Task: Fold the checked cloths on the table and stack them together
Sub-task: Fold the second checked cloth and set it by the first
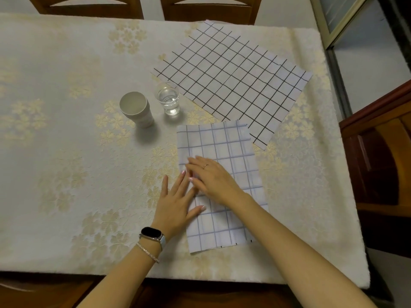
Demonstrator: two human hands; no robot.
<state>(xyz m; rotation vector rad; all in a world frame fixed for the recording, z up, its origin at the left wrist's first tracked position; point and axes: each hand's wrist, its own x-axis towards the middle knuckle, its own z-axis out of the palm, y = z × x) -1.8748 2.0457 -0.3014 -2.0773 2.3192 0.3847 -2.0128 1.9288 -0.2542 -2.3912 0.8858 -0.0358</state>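
Note:
A folded white cloth with blue checks [224,143] lies lengthwise on the table near the front edge. My left hand [175,201] lies flat with straight fingers on its left edge, half on the tablecloth. My right hand [213,178] presses flat on the cloth's middle, fingers pointing left and touching the left hand's fingertips. Behind it, a larger white cloth with black checks [233,78] lies spread out and turned at an angle; its near corner sits just beside the blue cloth's far right corner.
A beige ceramic cup [136,111] and a glass of water [168,98] stand left of the cloths. The table wears a cream tablecloth with gold flowers [66,152]. Wooden chairs stand at the far side [209,7] and at the right [378,163].

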